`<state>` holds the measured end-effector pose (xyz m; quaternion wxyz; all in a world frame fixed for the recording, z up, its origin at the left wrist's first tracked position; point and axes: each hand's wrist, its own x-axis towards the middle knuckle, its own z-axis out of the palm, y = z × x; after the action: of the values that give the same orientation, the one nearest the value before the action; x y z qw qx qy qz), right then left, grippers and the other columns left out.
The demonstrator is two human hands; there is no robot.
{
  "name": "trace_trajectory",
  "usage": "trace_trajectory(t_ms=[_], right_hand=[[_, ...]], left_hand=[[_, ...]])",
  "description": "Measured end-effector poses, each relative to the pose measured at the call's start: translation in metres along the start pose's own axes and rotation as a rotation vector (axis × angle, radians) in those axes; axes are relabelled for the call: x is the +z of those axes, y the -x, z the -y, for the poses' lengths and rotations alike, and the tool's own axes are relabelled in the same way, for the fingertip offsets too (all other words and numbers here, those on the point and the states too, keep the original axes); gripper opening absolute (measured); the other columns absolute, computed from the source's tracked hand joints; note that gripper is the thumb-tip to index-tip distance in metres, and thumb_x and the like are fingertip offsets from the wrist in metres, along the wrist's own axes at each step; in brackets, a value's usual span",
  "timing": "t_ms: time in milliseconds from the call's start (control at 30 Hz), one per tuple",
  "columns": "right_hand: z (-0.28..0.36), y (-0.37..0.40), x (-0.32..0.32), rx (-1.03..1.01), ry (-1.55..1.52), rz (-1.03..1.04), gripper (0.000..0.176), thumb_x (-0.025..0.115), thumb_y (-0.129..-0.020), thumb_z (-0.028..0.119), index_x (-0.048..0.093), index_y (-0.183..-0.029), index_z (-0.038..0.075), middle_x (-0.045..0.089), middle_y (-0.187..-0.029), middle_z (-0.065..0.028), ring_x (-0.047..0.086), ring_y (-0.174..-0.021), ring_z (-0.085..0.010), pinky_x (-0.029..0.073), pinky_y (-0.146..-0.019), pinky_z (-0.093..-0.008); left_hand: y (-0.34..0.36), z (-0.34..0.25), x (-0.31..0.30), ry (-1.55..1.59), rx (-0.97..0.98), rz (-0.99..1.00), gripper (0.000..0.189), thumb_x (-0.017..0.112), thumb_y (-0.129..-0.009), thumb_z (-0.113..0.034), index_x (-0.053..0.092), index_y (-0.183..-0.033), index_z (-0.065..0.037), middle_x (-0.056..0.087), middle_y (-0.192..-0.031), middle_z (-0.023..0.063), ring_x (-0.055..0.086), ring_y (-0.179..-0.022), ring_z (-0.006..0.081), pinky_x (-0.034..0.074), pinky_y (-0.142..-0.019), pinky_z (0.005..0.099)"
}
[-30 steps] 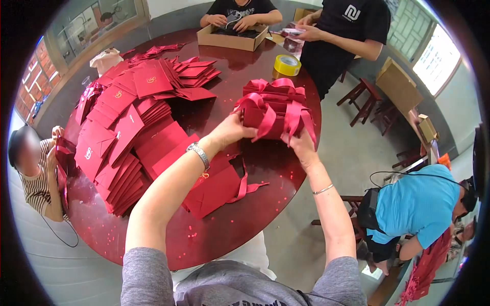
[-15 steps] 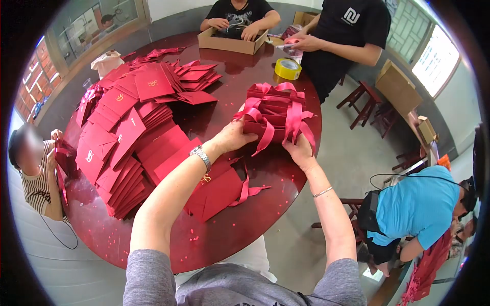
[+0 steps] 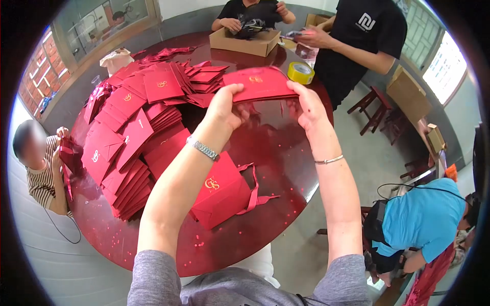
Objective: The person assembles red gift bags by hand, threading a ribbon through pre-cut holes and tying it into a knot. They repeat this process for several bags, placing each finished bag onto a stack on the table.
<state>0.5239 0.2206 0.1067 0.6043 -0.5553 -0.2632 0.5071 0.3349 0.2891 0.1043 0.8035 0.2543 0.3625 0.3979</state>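
A small stack of red paper gift bags [image 3: 261,85] is held up over the table, a gold logo on its top face. My left hand [image 3: 227,108] grips the left end, thumb on top and fingers beneath. At the right end my right hand [image 3: 306,107] grips the same stack, its fingers partly hidden below. The ribbon handles of this stack are out of sight. Closer to me on the table lies another red gift bag [image 3: 217,191] with a gold logo and pink-red ribbons [image 3: 255,196].
A large heap of flat red bags [image 3: 127,102] covers the table's left side. Yellow tape [image 3: 300,73] sits near the far right edge, beside a cardboard box [image 3: 245,42]. Other people work around, one in a blue shirt [image 3: 421,214]. Red confetti dots the round table [image 3: 280,168].
The bags in my hands have turned from ribbons facing up to a flat logo face up. They are now higher in view. Across the table, a person lifts something dark from the box.
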Motion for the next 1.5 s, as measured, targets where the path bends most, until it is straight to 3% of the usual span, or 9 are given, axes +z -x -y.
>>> trace_trajectory(t_ms=[167,267,500,667,767,1000,1100,1167,1500], right_hand=[[-0.043,-0.012,0.0,-0.347,0.011,0.057,0.013,0.064,-0.09,0.027,0.067,-0.096,0.015,0.064,-0.084,0.0058,0.056,-0.072,-0.0076,0.043,-0.058,-0.0256],[-0.09,-0.038,-0.037,-0.071,0.306,0.113,0.02,0.065,-0.088,0.025,0.068,-0.099,0.009,0.066,-0.089,0.0006,0.058,-0.075,-0.009,0.047,-0.06,-0.0262],[-0.089,-0.028,-0.047,0.008,0.652,0.012,0.029,0.064,-0.085,0.024,0.068,-0.104,0.002,0.067,-0.084,-0.0029,0.059,-0.069,-0.0114,0.046,-0.058,-0.0272],[-0.114,-0.043,-0.059,-0.268,0.906,-0.089,0.039,0.061,-0.081,0.031,0.068,-0.1,-0.003,0.071,-0.087,-0.019,0.068,-0.086,-0.0354,0.052,-0.075,-0.0413],[-0.108,-0.02,-0.045,-0.316,1.145,-0.373,0.049,0.058,-0.082,0.04,0.068,-0.101,-0.004,0.067,-0.102,-0.0273,0.063,-0.103,-0.0436,0.048,-0.089,-0.0449],[-0.116,0.017,-0.075,-0.235,-0.008,-0.302,0.027,0.06,-0.09,0.018,0.063,-0.115,0.01,0.054,-0.089,0.0039,0.048,-0.073,-0.0079,0.038,-0.061,-0.021],[-0.126,0.053,-0.078,-0.337,-0.154,-0.316,0.028,0.06,-0.09,0.008,0.059,-0.118,0.006,0.062,-0.106,-0.0012,0.056,-0.085,-0.0074,0.045,-0.064,-0.0193],[-0.128,0.077,-0.079,-0.362,-0.146,-0.303,0.029,0.059,-0.089,0.006,0.059,-0.118,0.006,0.062,-0.105,-0.0001,0.056,-0.085,-0.0065,0.044,-0.066,-0.0194],[-0.138,0.173,-0.075,-0.456,-0.197,-0.265,0.025,0.058,-0.088,-0.001,0.06,-0.113,0.003,0.063,-0.103,-0.0017,0.055,-0.082,-0.0064,0.044,-0.07,-0.0192]], left_hand=[[0.002,0.019,-0.015,-0.232,0.37,0.034,0.013,0.061,-0.09,-0.019,0.06,-0.099,-0.01,0.066,-0.089,0.0037,0.061,-0.073,0.0153,0.045,-0.051,0.0289],[-0.012,0.042,-0.046,-0.558,-0.128,-0.073,0.023,0.06,-0.093,-0.025,0.058,-0.108,-0.008,0.066,-0.09,0.0053,0.061,-0.066,0.0187,0.051,-0.054,0.0358],[-0.004,0.037,-0.038,-1.581,-0.088,-0.05,0.05,0.063,-0.089,-0.043,0.065,-0.093,0.006,0.07,-0.081,0.0192,0.069,-0.06,0.0307,0.056,-0.059,0.0434],[0.023,0.028,-0.041,-1.947,0.404,-0.051,0.057,0.061,-0.086,-0.049,0.067,-0.094,0.007,0.069,-0.085,0.0236,0.069,-0.079,0.0367,0.055,-0.075,0.044],[0.05,0.012,-0.051,-1.785,0.553,-0.03,0.05,0.064,-0.086,-0.041,0.067,-0.104,0.006,0.069,-0.091,0.0217,0.069,-0.086,0.032,0.054,-0.078,0.0406],[0.262,-0.02,-0.035,-0.811,0.937,0.044,0.026,0.06,-0.087,0.003,0.065,-0.113,0.004,0.067,-0.091,0.0032,0.063,-0.08,0.0109,0.052,-0.073,0.0274],[0.319,-0.053,-0.067,-0.971,1.411,0.787,0.014,0.057,-0.083,0.004,0.065,-0.094,-0.001,0.064,-0.08,0.0103,0.062,-0.062,0.0218,0.049,-0.059,0.0361],[0.345,-0.061,-0.066,-0.718,1.281,1.201,0.01,0.058,-0.081,0.001,0.064,-0.085,-0.005,0.061,-0.072,0.0108,0.061,-0.057,0.0246,0.046,-0.049,0.0409],[0.464,-0.028,-0.05,-0.771,1.797,0.974,0.025,0.059,-0.085,-0.006,0.06,-0.109,-0.013,0.059,-0.086,0.008,0.059,-0.068,0.0244,0.046,-0.058,0.0383]])
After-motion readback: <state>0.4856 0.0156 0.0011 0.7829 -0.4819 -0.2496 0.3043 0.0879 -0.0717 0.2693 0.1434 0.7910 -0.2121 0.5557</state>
